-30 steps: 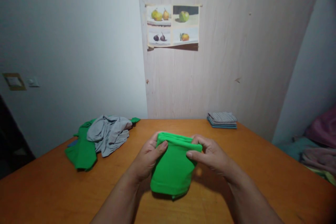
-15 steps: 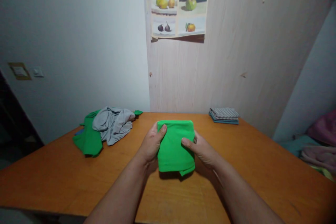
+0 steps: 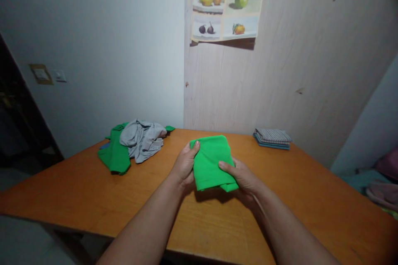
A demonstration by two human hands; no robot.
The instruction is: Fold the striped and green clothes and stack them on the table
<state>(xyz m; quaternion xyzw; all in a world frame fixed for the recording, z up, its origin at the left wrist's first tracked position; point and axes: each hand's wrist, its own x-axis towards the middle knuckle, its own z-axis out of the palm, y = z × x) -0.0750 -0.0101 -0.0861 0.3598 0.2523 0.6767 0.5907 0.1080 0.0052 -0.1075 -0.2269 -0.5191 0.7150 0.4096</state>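
A bright green folded cloth (image 3: 211,165) is held up above the table, its lower right corner hanging a little loose. My left hand (image 3: 185,165) grips its left edge, thumb on the front and fingers behind. On the right edge, my right hand (image 3: 241,176) is closed the same way, with its thumb pressed on the cloth's face. The fingers behind the cloth are hidden. What kind of garment or cloth it is, I cannot tell.
On the wooden table (image 3: 149,198), a crumpled grey cloth (image 3: 141,138) lies over a green cloth (image 3: 115,157) at the back left. A folded striped cloth (image 3: 273,135) tops a small stack at the back right. Behind stands a wall with a fruit poster (image 3: 225,14).
The green cloth has tilted slightly in my hands, its lower edge now rising to the left less evenly. My view has turned a little, shifting the surroundings; both hands keep their hold.
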